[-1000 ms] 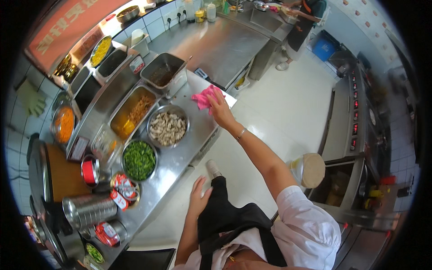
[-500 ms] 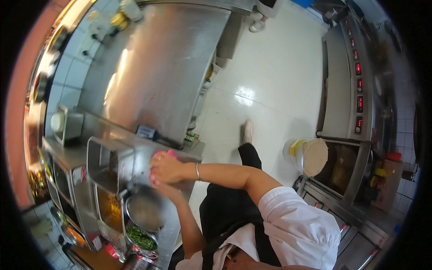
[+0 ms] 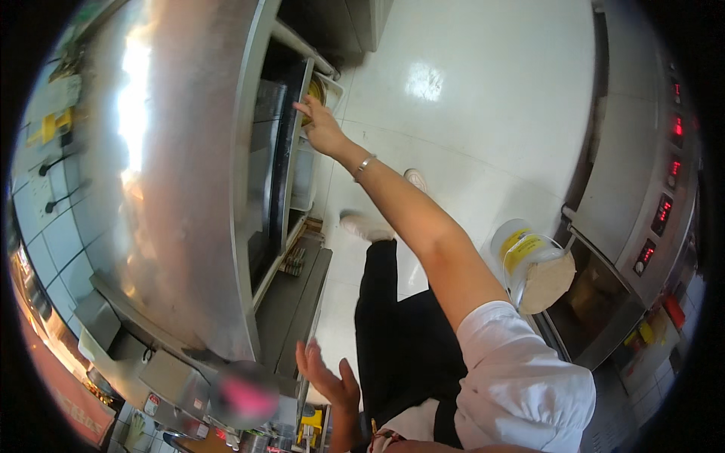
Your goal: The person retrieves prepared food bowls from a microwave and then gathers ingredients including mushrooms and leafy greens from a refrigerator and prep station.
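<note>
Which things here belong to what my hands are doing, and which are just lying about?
Likely in use:
silver-edged dark panel, your right hand at its edge

Apparently lying about:
round white-and-yellow plastic bucket
bright pink cloth, blurred, unheld

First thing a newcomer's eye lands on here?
The right hand, stretched out at upper middle, just right of the broad, glaring steel worktop. Then the pink cloth, a bright blur at lower left. Red displays glow along the steel appliance at right.
</note>
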### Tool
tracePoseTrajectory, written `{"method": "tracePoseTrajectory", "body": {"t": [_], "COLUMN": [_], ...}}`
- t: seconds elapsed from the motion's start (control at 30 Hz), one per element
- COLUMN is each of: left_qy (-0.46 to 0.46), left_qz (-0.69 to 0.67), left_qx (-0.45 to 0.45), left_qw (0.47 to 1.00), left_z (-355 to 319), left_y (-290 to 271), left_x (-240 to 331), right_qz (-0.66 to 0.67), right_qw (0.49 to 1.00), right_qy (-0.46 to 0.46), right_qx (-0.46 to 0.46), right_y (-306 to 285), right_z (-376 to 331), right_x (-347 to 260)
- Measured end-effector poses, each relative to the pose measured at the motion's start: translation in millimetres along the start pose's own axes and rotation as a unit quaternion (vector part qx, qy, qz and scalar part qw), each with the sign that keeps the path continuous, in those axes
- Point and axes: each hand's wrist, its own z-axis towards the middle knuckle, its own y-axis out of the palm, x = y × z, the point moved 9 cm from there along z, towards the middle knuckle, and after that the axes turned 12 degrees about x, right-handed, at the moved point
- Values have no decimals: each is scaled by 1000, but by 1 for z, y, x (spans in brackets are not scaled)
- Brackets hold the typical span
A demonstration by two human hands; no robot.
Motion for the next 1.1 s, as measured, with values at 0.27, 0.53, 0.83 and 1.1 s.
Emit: {"method": "tracePoseTrajectory", "body": {"t": [0.27, 0.53, 0.83, 1.1], "left_qy": [-142, -496, -543, -548], "left_qz": [-108, -387, -523, -464], "left_qx": [49, 27, 26, -8], "left_qw": [983, 777, 657, 696], "left_z": [50, 39, 6, -49], "left_y": [34, 82, 74, 44], "left_x": [-25, -49, -83, -128], "right_qz": [62, 27, -1, -57], "right_qw": [994, 951, 932, 927], "right_qy": [-85, 73, -95, 61], "right_qx": [3, -300, -349, -365], "right_y": [31, 27, 160, 143], "right_z": [21, -21, -69, -125], "right_x": [-6, 11, -49, -15]}}
